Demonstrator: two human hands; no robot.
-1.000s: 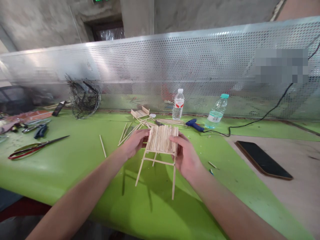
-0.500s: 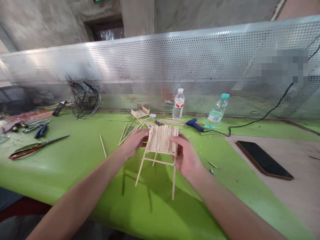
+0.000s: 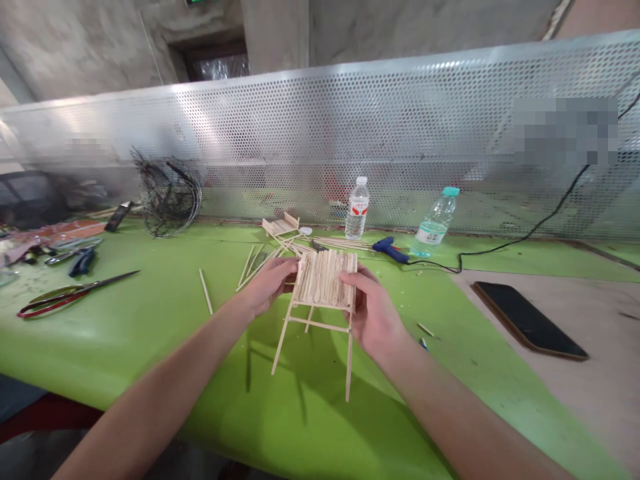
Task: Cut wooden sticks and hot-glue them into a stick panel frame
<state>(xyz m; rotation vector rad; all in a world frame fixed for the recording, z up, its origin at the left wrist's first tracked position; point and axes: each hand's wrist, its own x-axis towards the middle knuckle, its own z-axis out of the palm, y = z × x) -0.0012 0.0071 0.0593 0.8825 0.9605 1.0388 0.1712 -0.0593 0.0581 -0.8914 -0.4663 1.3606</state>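
Note:
Between my two hands is a small wooden stick table [image 3: 324, 280], its top made of many thin sticks laid side by side. Thin splayed legs and a crossbar show below the top. My left hand [image 3: 273, 285] grips its left edge, with the fingertips partly hidden behind it. On the right edge, my right hand [image 3: 376, 308] is closed, thumb on the top and fingers behind and below. The table's shadow falls on the green tabletop [image 3: 210, 407]. Just behind it lie loose wooden sticks [image 3: 255, 265] and a small stick-built piece [image 3: 281, 225].
A blue glue gun [image 3: 390, 249] with a black cable lies behind, near two water bottles [image 3: 357, 210]. Scissors [image 3: 75, 293], pliers [image 3: 81, 261] and a wire bundle [image 3: 170, 197] are to the left. A phone [image 3: 527, 319] rests at right. A perforated metal screen [image 3: 280, 133] spans the back.
Almost nothing differs. The view has shifted very slightly, and both hands keep the same hold on the stick table.

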